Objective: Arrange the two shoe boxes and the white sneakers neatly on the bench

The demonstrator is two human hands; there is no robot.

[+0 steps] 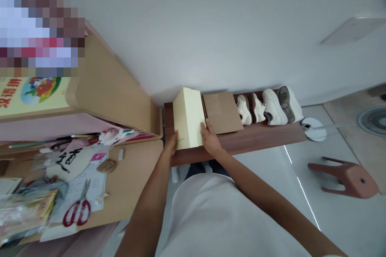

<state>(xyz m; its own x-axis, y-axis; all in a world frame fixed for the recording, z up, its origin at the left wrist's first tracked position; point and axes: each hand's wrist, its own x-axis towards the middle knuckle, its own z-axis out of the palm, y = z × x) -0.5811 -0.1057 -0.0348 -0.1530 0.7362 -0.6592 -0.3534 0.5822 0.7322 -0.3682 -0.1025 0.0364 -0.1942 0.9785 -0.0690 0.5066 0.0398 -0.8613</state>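
Observation:
A pale yellow box [193,116] stands at the left end of a dark wooden bench [256,140] against the wall. My left hand [171,143] rests along its left side, fingers partly hidden. On its right side lies my right hand [210,138], fingers spread against the box's lower right face. Both hands press the box between them. Right beside it sits a brown cardboard box [222,112], close to my right fingers. Farther right along the bench are cream-and-brown shoes [244,109] and a white shoe [274,107], with a grey-soled shoe [290,103] at the end.
To my left is a desk [132,176] holding red-handled scissors [79,209], a roll of brown tape [106,165], papers and plastic bags. A pink stool [350,176] stands on the floor at right, and a fan [374,120] is beyond it.

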